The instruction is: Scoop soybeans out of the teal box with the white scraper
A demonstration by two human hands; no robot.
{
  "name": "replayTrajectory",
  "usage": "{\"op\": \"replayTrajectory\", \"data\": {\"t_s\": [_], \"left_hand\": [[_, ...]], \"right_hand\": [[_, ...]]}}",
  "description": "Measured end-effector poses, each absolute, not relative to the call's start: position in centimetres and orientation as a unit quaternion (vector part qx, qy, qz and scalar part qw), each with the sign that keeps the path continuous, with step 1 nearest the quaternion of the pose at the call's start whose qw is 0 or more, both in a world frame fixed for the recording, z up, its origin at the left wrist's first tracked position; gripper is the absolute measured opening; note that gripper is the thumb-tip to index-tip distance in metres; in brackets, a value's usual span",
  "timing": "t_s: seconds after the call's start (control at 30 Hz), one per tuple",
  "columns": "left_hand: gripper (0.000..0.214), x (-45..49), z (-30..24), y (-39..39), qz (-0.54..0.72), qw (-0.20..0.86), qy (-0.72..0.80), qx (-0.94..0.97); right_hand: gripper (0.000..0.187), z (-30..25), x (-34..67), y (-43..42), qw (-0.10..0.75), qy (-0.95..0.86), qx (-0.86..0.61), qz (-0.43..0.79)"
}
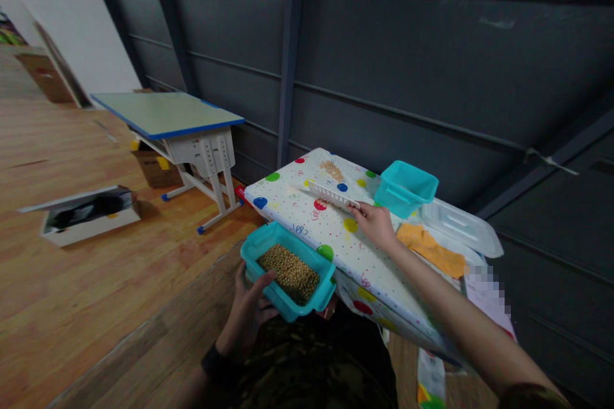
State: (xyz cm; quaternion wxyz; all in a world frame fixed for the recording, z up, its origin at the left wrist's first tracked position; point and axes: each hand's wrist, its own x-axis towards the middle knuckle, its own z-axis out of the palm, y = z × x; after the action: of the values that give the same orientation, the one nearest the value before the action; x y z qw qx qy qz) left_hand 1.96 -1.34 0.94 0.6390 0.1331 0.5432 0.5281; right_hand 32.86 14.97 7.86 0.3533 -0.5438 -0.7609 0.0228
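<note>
My left hand (pixel 249 310) grips the near left side of a teal plastic tub (pixel 288 271) filled with small tan beans, held against the near edge of a table covered in a white cloth with coloured dots (pixel 297 211). My right hand (pixel 374 223) reaches across the table and pinches the end of a long white slotted plastic piece (pixel 330 195) lying on the cloth. A small pile of beans (pixel 332 170) lies beyond that piece. An empty teal tub (pixel 405 188) stands tilted just right of my right hand.
A clear plastic lid (pixel 463 225) and an orange cloth (pixel 432 249) lie at the right end of the table. A blue-edged school desk (pixel 167 115) stands to the left on the wooden floor, with an open white box (pixel 86 214) near it. Dark wall panels run behind.
</note>
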Motion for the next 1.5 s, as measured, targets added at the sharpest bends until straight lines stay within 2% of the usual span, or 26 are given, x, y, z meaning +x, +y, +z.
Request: {"op": "replayTrajectory", "data": {"t_s": [0.2,0.57,0.73,1.17,1.3,1.5], "left_hand": [[0.112,2.0,1.1,-1.4,0.532,0.641,0.539,0.127],[0.120,1.9,0.9,-1.3,0.526,0.637,0.548,0.132],[0.112,1.9,0.5,-1.4,0.532,0.633,0.545,0.138],[0.105,2.3,1.2,-1.5,0.529,0.639,0.542,0.131],[0.107,2.2,1.0,-1.5,0.522,0.641,0.547,0.132],[0.113,2.5,0.5,-1.8,0.531,0.650,0.527,0.134]], "right_hand": [[0.030,8.1,32.9,14.7,0.357,-0.762,-0.539,0.031],[0.030,8.1,33.3,14.4,0.350,-0.766,-0.540,0.010],[0.031,8.1,33.4,13.9,0.335,-0.777,-0.533,0.020],[0.038,8.6,32.3,13.3,0.363,-0.780,-0.507,0.045],[0.037,8.9,31.9,13.1,0.355,-0.788,-0.500,0.059],[0.045,8.7,32.0,11.7,0.364,-0.787,-0.493,0.068]]}}
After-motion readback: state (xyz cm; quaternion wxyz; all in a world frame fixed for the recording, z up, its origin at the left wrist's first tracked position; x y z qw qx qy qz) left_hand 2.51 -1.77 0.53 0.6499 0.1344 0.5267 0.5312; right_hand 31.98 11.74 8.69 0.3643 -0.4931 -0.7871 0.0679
